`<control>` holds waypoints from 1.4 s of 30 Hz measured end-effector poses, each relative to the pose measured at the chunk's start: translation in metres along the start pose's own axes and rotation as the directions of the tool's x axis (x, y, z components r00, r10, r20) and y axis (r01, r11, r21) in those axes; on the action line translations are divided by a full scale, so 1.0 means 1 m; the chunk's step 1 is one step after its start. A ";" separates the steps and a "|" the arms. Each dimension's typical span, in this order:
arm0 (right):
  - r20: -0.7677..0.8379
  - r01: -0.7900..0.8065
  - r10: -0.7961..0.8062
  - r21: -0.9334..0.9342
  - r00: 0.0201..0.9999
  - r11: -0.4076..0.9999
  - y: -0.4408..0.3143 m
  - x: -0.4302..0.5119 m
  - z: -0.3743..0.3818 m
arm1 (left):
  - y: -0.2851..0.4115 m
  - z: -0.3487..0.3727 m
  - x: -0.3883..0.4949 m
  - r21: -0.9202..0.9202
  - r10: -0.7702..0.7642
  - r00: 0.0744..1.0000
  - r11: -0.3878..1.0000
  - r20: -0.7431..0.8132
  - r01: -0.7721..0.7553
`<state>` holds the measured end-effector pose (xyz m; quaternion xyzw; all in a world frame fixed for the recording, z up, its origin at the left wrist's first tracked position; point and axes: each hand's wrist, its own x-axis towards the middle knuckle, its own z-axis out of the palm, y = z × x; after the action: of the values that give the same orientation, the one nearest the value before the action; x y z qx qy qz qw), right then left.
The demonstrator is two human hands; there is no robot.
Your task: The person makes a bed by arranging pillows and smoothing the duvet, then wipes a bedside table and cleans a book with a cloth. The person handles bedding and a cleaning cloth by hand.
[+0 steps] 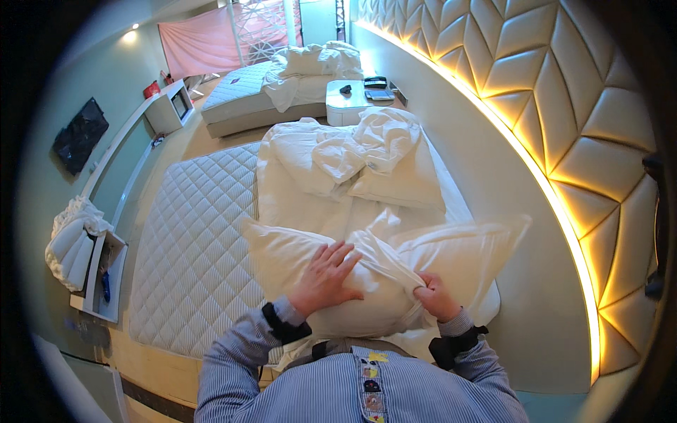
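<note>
A white pillow (296, 248) lies across the near side of the bed, right in front of my body. My left hand (330, 277) rests flat on its top with the fingers spread. Bunched white cloth of the pillowcase (389, 259) is gripped in my right hand (436, 299), at the pillow's right part. From there the case's loose end (476, 240) flares out to the right, blurred along its edge. Whether the pillow reaches into that end is hidden by the cloth.
Beyond lie more pillows (396, 187) and crumpled white linen (365, 145). The quilted mattress (201, 227) is bare on the left. A nightstand (338, 108) with a telephone (375, 82) stands before a second bed (238, 100). On the right rises a padded wall (592, 132); an armchair (74, 248) stands left.
</note>
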<state>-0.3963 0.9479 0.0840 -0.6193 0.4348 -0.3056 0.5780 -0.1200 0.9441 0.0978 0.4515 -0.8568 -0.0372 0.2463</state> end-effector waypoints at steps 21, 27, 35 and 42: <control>0.132 0.115 -0.029 -0.711 0.991 0.693 0.036 0.061 0.088 | -0.036 0.067 -0.086 0.008 -0.342 0.874 0.933 0.344 0.361; 0.115 0.094 0.007 -0.844 0.993 0.528 0.038 0.094 0.107 | -0.037 0.073 -0.093 -0.107 -0.276 0.921 0.943 0.276 0.315; -0.111 -0.043 -0.149 -0.915 0.983 0.401 0.059 0.097 0.037 | -0.014 0.054 -0.096 -0.177 -0.112 0.973 0.973 0.201 0.148; -0.214 -0.111 -0.414 -0.959 0.885 0.260 0.073 0.068 -0.076 | -0.005 0.003 -0.072 -0.304 0.045 0.990 0.953 0.131 -0.003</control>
<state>-0.4472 0.8559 0.0150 -0.7958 0.5799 -0.1652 -0.0563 -0.0836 0.9984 0.0660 0.3943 -0.8612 -0.1958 0.2542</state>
